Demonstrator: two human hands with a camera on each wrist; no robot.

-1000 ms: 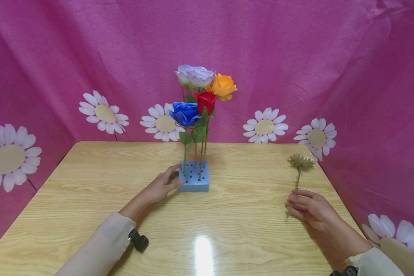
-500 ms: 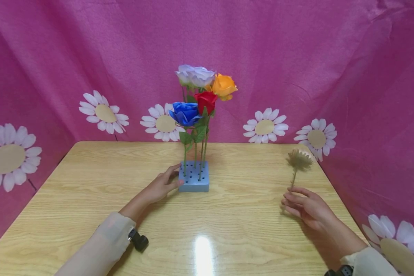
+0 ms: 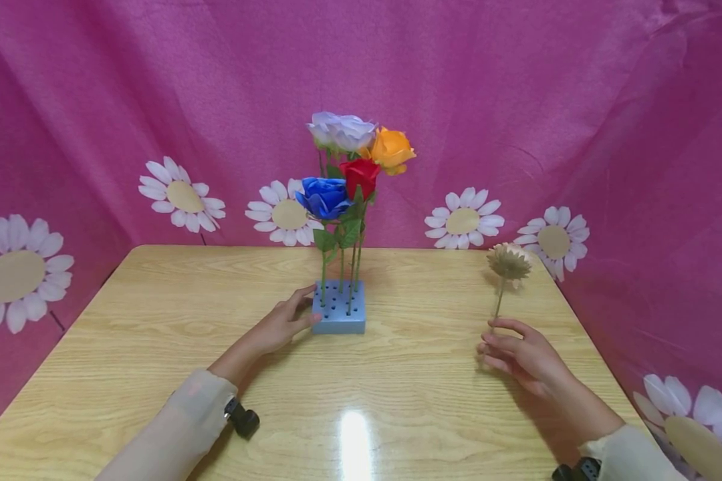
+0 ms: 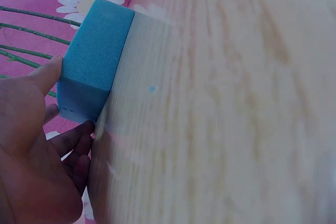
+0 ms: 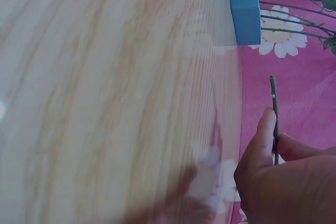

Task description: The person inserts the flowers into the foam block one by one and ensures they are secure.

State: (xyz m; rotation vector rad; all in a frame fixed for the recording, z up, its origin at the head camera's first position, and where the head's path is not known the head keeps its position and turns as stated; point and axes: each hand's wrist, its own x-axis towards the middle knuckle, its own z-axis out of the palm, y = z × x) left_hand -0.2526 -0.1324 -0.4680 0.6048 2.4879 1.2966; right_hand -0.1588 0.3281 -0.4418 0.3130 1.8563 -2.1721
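Observation:
A light blue block [image 3: 339,326] with rows of small holes stands on the table, holding upright stems: a blue rose [image 3: 323,198], a red rose [image 3: 359,177], an orange rose [image 3: 392,149] and pale lilac blooms [image 3: 341,131]. My left hand [image 3: 279,326] holds the block's left side, thumb near the front corner and index finger at the back one; the left wrist view has the other fingers curled low beside the block [image 4: 97,56]. Well to the right, my right hand [image 3: 526,354] pinches the stem [image 5: 276,119] of a pale flower [image 3: 509,261], its head up and tilted right.
The wooden table [image 3: 421,374] meets a magenta cloth [image 3: 228,87] printed with large white daisies at the back and sides. A dark wrist camera [image 3: 243,417] sits on the left sleeve. Light glares off the table's front middle [image 3: 355,444].
My right hand has moved left and slightly away from me, carrying the pale flower upright with it. My left hand and the block have stayed in place.

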